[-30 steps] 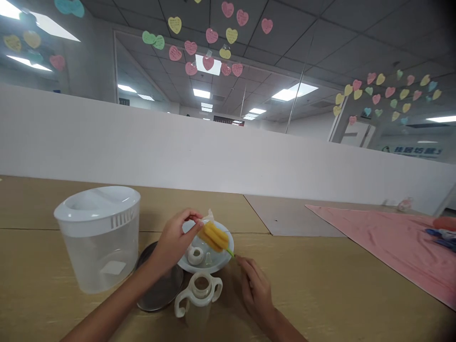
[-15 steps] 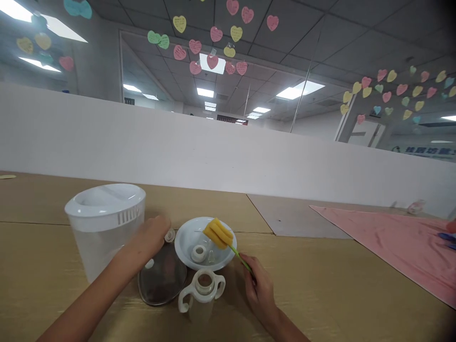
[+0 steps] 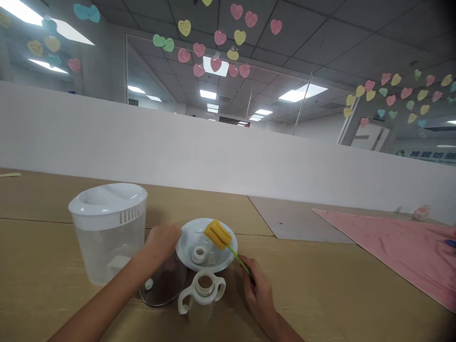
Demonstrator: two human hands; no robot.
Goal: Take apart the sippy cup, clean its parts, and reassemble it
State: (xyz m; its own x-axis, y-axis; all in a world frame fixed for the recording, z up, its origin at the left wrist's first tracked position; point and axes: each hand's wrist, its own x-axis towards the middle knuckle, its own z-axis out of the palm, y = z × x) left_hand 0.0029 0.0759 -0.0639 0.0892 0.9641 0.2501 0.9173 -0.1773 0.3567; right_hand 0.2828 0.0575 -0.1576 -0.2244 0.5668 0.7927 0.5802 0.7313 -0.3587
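Note:
My right hand [image 3: 258,287] is closed on the green handle of a yellow sponge brush [image 3: 218,234], whose head is over a white bowl [image 3: 227,262]. Inside the bowl lie a white ring [image 3: 198,255] and small clear parts. My left hand [image 3: 164,243] is at the bowl's left rim, above a dark round lid [image 3: 167,282]; its fingertips are blurred, and whether they grip anything is hidden. A clear bottle with two white handles [image 3: 202,297] stands in front of the bowl.
A clear container with a white lid [image 3: 109,228] stands at the left. A pink cloth [image 3: 395,247] covers the table's right side, with a blue item at the frame edge. A white partition [image 3: 213,156] runs along the back.
My left hand has moved right, to the bowl's rim; the small clear ring seen beside it earlier is out of sight. My right hand and the brush have barely moved.

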